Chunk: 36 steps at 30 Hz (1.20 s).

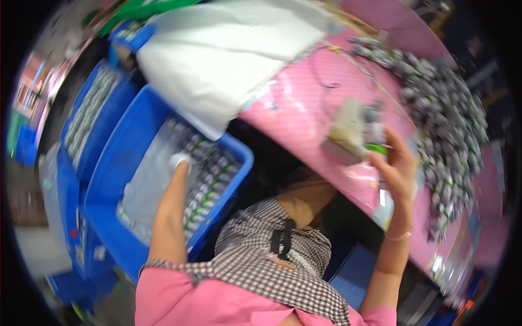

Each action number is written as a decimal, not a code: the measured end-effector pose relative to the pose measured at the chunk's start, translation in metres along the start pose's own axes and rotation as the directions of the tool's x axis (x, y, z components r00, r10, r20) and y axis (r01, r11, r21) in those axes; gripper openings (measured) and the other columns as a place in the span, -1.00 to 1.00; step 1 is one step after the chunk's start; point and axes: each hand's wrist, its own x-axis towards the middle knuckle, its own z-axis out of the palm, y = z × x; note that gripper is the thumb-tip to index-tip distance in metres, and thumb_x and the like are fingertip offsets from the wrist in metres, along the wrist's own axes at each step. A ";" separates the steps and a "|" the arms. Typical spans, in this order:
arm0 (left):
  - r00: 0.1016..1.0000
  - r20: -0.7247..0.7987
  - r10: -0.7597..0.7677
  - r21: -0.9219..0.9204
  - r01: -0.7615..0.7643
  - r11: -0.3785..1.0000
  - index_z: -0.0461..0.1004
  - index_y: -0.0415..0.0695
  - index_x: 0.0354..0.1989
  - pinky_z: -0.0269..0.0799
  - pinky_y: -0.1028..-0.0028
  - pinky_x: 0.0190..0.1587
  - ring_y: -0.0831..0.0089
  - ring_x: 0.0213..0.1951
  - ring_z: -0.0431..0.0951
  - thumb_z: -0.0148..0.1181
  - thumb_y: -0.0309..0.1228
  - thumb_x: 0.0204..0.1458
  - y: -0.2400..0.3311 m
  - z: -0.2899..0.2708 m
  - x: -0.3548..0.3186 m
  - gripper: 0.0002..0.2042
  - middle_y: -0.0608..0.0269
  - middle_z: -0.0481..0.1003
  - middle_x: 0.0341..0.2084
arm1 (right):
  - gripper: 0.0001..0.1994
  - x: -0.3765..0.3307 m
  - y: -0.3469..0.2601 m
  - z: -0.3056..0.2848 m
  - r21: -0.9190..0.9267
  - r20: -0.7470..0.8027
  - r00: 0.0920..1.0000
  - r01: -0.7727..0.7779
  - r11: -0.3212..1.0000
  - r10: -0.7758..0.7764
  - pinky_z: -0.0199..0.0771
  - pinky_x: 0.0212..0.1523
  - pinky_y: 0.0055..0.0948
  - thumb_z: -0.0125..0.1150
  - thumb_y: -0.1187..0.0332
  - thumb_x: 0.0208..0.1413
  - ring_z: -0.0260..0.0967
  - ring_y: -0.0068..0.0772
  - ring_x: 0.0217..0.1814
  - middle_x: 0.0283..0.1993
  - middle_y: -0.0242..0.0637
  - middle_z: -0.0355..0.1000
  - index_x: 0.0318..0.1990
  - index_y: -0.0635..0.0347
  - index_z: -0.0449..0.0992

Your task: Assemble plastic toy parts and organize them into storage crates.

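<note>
A: Left hand (179, 161)?
B: Down in blue bin (122, 157) at nine o'clock, fingertips on packed parts (209, 179); grip impossible to tell.
A: Right hand (394, 163)?
B: Closed round small green-tipped part (375, 146) over pink table (293, 114), grey heap (446, 119) at two o'clock, white sheet (217, 54) overhanging bin

This is looking like a small factory or assembly workshop, a bench station for sorting little parts by hand. A pink-covered work table (304, 108) is curving across the right and far side, and a big heap of small grey components (440, 125) is lying spread over its far right part. On the left, blue plastic crates (114, 163) are standing in a row on the floor, the nearest one holding many of the same small grey and green pieces packed in rows under clear plastic film (147, 174). A large white sheet or bag (217, 54) is draping over the table's far left edge.
</note>
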 end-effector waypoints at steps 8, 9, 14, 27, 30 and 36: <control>0.719 -0.006 0.695 -0.951 -0.220 0.219 0.41 -0.25 -0.12 0.41 0.56 -0.22 0.57 -0.31 0.45 0.14 -0.39 0.07 0.148 -0.147 -0.269 -0.75 0.24 0.44 -0.29 | -0.51 -0.009 -0.008 0.052 0.091 -0.009 0.997 0.077 0.993 -0.077 0.30 -0.43 -0.70 0.22 0.56 -0.13 0.28 -0.71 -0.39 -0.08 -0.40 0.28 0.06 0.11 0.36; 0.570 0.052 0.820 -0.986 -0.101 0.133 0.36 -0.25 -0.09 0.42 0.55 -0.20 0.55 -0.26 0.45 0.13 -0.37 0.07 0.168 -0.150 -0.295 -0.72 0.25 0.43 -0.28 | -0.54 -0.009 -0.008 0.058 -0.074 -0.010 0.986 0.166 0.983 -0.167 0.32 -0.36 -0.69 0.21 0.56 -0.13 0.27 -0.71 -0.35 -0.08 -0.40 0.28 0.02 0.12 0.39; 0.449 0.185 0.874 -0.886 0.462 -0.050 0.28 -0.18 -0.08 0.42 0.37 -0.08 0.35 -0.10 0.43 0.07 -0.34 0.10 0.220 -0.140 -0.312 -0.72 0.19 0.41 -0.23 | -0.72 -0.023 -0.001 0.074 0.225 -0.032 0.946 0.320 0.920 -0.321 0.37 -0.19 -0.58 0.09 0.49 0.07 0.34 -0.58 -0.28 0.03 -0.32 0.29 -0.03 0.30 0.41; 0.337 0.140 0.931 -0.687 0.710 -0.153 0.19 -0.15 0.12 0.33 0.23 0.11 0.27 0.07 0.35 -0.02 -0.20 0.11 0.227 -0.134 -0.329 -0.56 0.15 0.34 0.01 | -0.39 -0.055 0.022 0.095 0.876 0.383 0.905 -0.419 -0.240 -0.186 0.51 -0.20 -0.44 0.19 0.37 0.06 0.43 -0.39 -0.22 0.05 -0.05 0.23 0.26 -0.04 0.07; 0.241 0.146 0.959 -0.669 0.738 -0.083 0.15 -0.14 0.16 0.30 0.22 0.12 0.28 0.11 0.31 -0.04 -0.19 0.12 0.223 -0.136 -0.339 -0.53 0.16 0.31 0.06 | -0.57 -0.053 0.026 0.104 0.894 0.193 0.955 -0.265 -0.361 -0.225 0.36 -0.48 -0.56 0.23 0.46 0.01 0.14 -0.63 -0.54 -0.23 -0.25 0.23 0.04 -0.03 0.28; 0.151 0.216 0.965 -0.637 0.771 0.022 0.15 -0.11 0.17 0.27 0.17 0.13 0.23 0.11 0.31 -0.14 -0.07 0.14 0.220 -0.140 -0.338 -0.50 0.09 0.29 0.07 | -0.66 -0.048 0.025 0.082 0.656 -0.038 0.960 0.234 0.717 -0.278 0.33 -0.51 -0.63 0.22 0.64 -0.15 0.30 -0.56 -0.45 -0.34 -0.28 0.31 -0.15 0.12 0.47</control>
